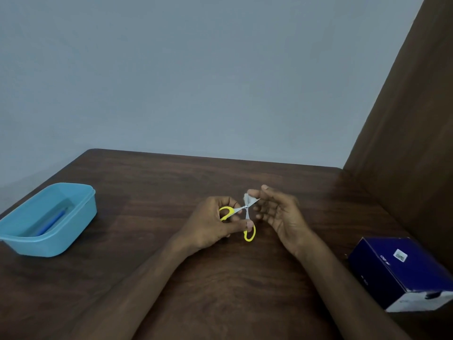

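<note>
Head: left hand grips yellow-looped scissors; right hand pinches scrap.

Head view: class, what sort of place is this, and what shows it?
Probably a study or craft desk: a dark wooden table against a bare wall, a blue tub holding a pen, and yellow scissors in the left hand, by a pale scrap the right hand pinches.

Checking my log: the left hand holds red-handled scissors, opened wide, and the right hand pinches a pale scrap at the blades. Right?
One slip: the head view shows the scissors have yellow handles, not red. The left hand holds them opened wide, and the right hand pinches the pale scrap at the blades.
</note>
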Demonstrator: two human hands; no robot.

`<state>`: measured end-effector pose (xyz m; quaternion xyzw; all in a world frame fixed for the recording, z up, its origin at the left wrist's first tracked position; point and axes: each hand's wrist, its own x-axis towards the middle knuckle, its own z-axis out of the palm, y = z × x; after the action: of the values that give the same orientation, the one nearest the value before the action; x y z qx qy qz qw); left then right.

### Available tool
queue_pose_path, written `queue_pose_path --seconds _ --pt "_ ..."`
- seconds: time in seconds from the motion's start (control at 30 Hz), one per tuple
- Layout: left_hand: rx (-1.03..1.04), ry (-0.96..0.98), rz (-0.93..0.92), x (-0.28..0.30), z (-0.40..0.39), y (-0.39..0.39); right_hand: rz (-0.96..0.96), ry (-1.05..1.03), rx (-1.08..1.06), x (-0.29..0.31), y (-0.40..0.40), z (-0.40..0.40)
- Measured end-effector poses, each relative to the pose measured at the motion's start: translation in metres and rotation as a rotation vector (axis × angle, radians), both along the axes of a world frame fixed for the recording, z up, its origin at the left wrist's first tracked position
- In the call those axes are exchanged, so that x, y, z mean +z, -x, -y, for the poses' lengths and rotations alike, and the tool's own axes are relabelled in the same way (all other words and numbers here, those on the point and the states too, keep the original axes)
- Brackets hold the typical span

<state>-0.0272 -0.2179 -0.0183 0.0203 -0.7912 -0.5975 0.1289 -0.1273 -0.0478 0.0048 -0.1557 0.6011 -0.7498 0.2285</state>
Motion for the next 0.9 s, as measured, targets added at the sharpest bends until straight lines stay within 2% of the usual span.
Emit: queue_pose_path --seconds 0.1,0.23,0.27,0.4,0.47,0.57,0.7,0.8,0.9 --pt "-0.007 0.016 -0.005 0.0 0.0 0.0 0.089 0.054 0.106 0.004 -0.002 -0.001" --pt "0.006 0.018 -0.002 0.001 0.0 0.001 0.252 0.353 0.046 0.01 -0.001 -0.003" --pt "0.023 0.001 -0.016 0.001 0.0 0.002 0.22 0.351 -0.004 0.009 0.001 -0.002" --pt "0.084 -0.052 -0.075 -0.003 0.002 0.003 -0.031 0.09 -0.099 -0.001 -0.001 0.004" --pt "0.091 -0.059 -0.08 -0.005 0.001 0.003 -0.012 0.11 -0.033 -0.004 -0.006 0.007" --pt "0.108 -0.053 -0.075 -0.004 0.0 0.003 0.081 0.269 0.016 0.0 -0.008 0.005" --pt "0.107 -0.047 -0.065 0.0 0.0 0.001 0.184 0.449 -0.065 0.003 0.001 0.001" --pt "0.133 -0.074 -0.065 0.0 0.001 0.0 0.079 0.285 -0.152 -0.004 0.002 0.004" --pt "0.15 -0.071 -0.059 -0.002 0.001 0.002 0.014 0.207 -0.084 -0.009 -0.005 0.009"
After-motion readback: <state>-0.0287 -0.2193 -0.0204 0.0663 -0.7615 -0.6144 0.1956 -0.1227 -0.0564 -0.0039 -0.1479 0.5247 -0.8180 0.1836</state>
